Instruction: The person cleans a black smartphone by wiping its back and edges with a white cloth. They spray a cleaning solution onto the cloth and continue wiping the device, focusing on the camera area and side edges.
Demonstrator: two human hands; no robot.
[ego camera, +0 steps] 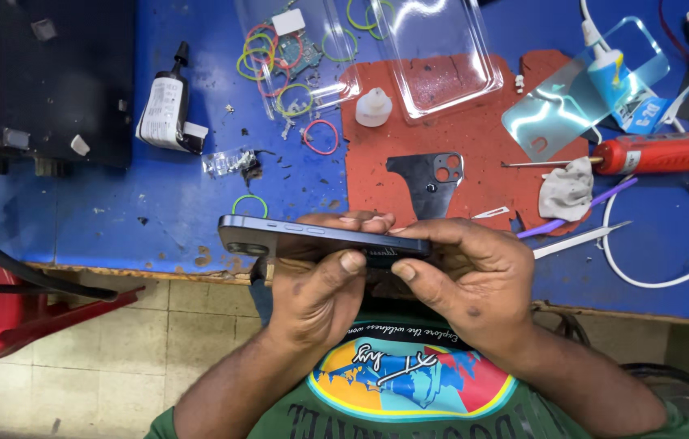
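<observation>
Edge-on, one dark slate-blue slab phone (312, 237) sits between both of my hands, held level just off the near edge of the blue counter (174, 195), camera end pointing left. My left hand (316, 289) is clenched around its middle, thumb on the near edge and fingertips over the far side. My right hand (462, 272) grips the right end, thumb pressed against the near edge beside my left thumb.

Counts on the counter: one red-brown rubber work mat (475, 138); one dark flat back-plate piece with round camera holes (430, 180) lying on it; one white plastic cap (374, 108) at the mat's left edge; one crumpled grey cloth wad (566, 191); one red pen-shaped power tool (666, 152) to the right; one white cable loop (670, 252); one metal tweezers (580, 240); one purple plastic stick (576, 210).

Containers: two clear plastic tray shells. The left shell (296, 49) holds a tangle of small rubber bands in green, red and yellow, too overlapped to count, plus a white square block. The right shell (438, 53) overlaps the mat. Two loose bands lie outside: one pink (321, 136), one green (249, 203).

Packages: one black squeeze bottle with white paper label (167, 110) lying at left; one blue-labelled tube (625, 85) at upper right, partly under a clear glossy film sheet (572, 97). One black box-shaped machine (43, 77) stands far left.
</observation>
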